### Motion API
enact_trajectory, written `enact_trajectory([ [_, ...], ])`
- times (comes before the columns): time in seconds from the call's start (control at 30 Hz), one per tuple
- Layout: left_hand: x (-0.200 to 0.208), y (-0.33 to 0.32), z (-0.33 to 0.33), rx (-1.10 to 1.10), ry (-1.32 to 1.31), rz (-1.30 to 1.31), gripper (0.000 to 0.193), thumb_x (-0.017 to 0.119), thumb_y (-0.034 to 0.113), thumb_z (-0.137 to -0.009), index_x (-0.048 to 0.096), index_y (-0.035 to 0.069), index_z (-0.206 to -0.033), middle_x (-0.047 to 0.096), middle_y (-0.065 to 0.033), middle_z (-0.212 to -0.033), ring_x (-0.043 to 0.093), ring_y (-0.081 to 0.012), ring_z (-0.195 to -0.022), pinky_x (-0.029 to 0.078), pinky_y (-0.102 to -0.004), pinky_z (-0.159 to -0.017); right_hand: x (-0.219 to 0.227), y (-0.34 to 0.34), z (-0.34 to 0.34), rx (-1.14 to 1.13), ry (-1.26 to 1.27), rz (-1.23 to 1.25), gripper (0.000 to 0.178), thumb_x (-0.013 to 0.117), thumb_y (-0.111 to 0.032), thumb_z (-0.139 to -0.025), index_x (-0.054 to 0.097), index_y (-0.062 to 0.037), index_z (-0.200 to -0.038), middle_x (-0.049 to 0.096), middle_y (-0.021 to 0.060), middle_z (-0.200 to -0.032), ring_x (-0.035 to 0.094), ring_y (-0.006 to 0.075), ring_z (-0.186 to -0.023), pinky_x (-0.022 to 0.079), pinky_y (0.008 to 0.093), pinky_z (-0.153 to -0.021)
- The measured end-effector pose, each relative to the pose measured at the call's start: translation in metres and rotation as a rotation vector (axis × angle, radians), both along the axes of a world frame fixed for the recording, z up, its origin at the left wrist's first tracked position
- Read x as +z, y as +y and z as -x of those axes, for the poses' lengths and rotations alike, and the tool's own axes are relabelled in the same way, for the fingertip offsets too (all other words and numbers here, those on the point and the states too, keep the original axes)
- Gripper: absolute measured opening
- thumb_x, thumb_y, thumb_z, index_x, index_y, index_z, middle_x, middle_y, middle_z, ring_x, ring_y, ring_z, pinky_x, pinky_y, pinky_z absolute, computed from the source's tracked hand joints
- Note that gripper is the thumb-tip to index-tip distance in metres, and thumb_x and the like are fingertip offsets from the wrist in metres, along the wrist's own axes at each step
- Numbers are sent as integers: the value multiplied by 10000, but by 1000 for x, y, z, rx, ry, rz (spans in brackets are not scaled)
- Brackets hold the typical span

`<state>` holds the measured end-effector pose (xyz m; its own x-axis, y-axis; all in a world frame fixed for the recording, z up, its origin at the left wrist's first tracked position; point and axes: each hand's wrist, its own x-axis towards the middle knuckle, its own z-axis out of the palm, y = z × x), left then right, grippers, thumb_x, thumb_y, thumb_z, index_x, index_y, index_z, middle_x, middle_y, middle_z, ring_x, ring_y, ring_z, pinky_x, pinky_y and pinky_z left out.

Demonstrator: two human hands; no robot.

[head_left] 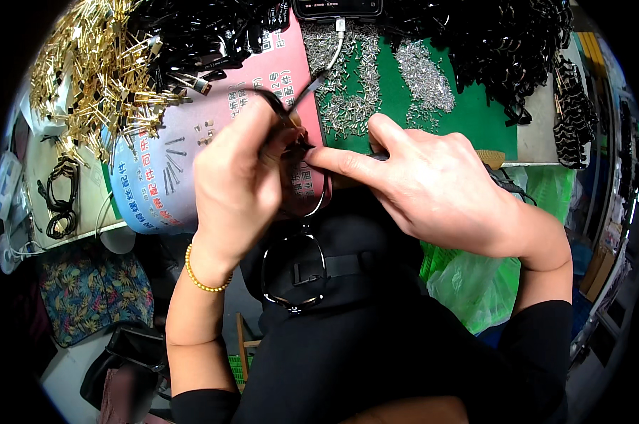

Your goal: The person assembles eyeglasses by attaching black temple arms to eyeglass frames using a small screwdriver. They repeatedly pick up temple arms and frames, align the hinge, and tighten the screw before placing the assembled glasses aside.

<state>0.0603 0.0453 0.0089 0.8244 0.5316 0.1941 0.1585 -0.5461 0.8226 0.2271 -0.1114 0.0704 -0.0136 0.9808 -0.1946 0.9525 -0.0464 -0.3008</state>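
Note:
My left hand (238, 180), with a beaded yellow bracelet at the wrist, is closed on a pair of eyeglasses at the table's front edge. The rims of the eyeglasses (293, 308) hang below the hands against my black clothing. A dark, slim temple arm sticks up past the left fingers. My right hand (440, 184) reaches in from the right, its index fingertip against the eyeglasses near the left fingertips. Its other fingers are curled, and a small dark piece shows under the thumb, too hidden to name. The fingers cover the joint between them.
Small silver screws (351, 102) lie loose on a green mat (475, 106), with a finer silver pile (425, 81) beside them. Gold-coloured metal parts (107, 78) heap up at the left. Black eyeglass parts (503, 42) crowd the back right. A phone (337, 8) trails a white cable (339, 42).

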Motion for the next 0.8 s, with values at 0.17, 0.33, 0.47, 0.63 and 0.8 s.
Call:
enact_trajectory([
  [0.17,6,1,-2,35,-29,331,239,627,-106,-835,641,2,-1048,689,-143,-882,705,-317,-787,559,-354,-696,-2,-1,1,6,8,-3,552,651,-125,-867,595,-300,-1388,514,91,-888,657,245,-725,512,381,-515],
  [0.33,3,-2,-5,-107,-85,-237,161,638,-69,-845,617,39,-962,649,-128,-844,665,-343,-721,539,-384,-623,-1,0,1,3,0,10,539,644,-128,-876,594,-301,-1385,510,84,-865,652,247,-729,513,382,-521],
  [0.47,1,0,-1,-54,-12,-94,176,642,-54,-836,624,54,-974,646,-106,-813,662,-323,-717,540,-376,-618,-2,0,2,-5,-5,-5,532,644,-119,-873,600,-298,-1371,509,77,-855,644,244,-713,513,382,-520],
  [0.63,3,-5,-4,-40,-44,-158,195,677,-33,-797,618,68,-953,645,-91,-855,663,-316,-733,534,-388,-623,-4,0,1,7,-14,-26,545,652,-115,-865,600,-298,-1376,508,74,-859,636,242,-688,512,375,-513],
  [0.8,-4,-3,-4,11,-68,-24,120,666,-45,-883,593,28,-943,627,-114,-778,641,-270,-646,502,-338,-577,-3,0,-2,-37,35,-71,610,659,-83,-841,584,-312,-1402,497,76,-867,620,259,-634,517,378,-513],
])
